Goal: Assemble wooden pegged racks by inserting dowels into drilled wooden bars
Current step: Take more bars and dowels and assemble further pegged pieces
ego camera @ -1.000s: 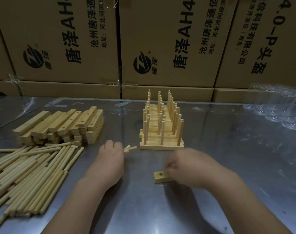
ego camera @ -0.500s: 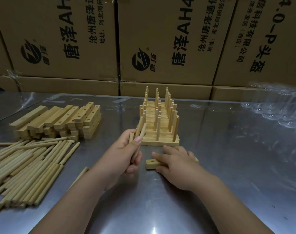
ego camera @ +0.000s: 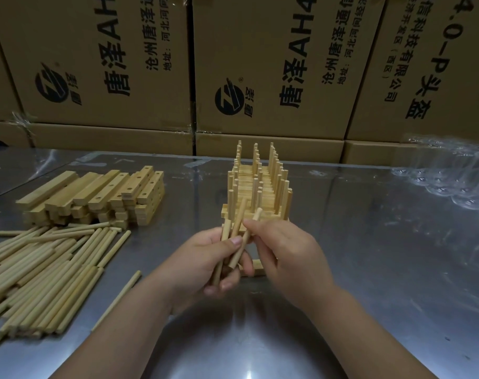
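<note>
Pinching dowel: right hand (ego camera: 284, 253) is closing thumb and fingertips on one dowel (ego camera: 256, 216); drawing it straight out along the others is looking wisest.
Left hand (ego camera: 216, 258): is gripping the bundle (ego camera: 234, 231), fingers curled round it.
Drilled bar (ego camera: 258, 266): is lying flat on the bench (ego camera: 369, 269) beneath both hands, mostly hidden; the dowel is needing upright entry.
Room: finished racks (ego camera: 257, 192) are standing just behind the hands, dowel pile (ego camera: 41, 269) and bar stack (ego camera: 96, 195) are lying left, and bare bench is lying right.

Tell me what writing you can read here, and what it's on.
"唐泽AH4": middle carton; left carton shows "唐泽AH", cut off above.
"沧州唐泽通信": both those cartons, cut off above.
"地址:河北河间": both too.
"科技有限公司", "(西区)", "0-P头盔": right carton.
Characters beside the round logos: too small to read.
</note>
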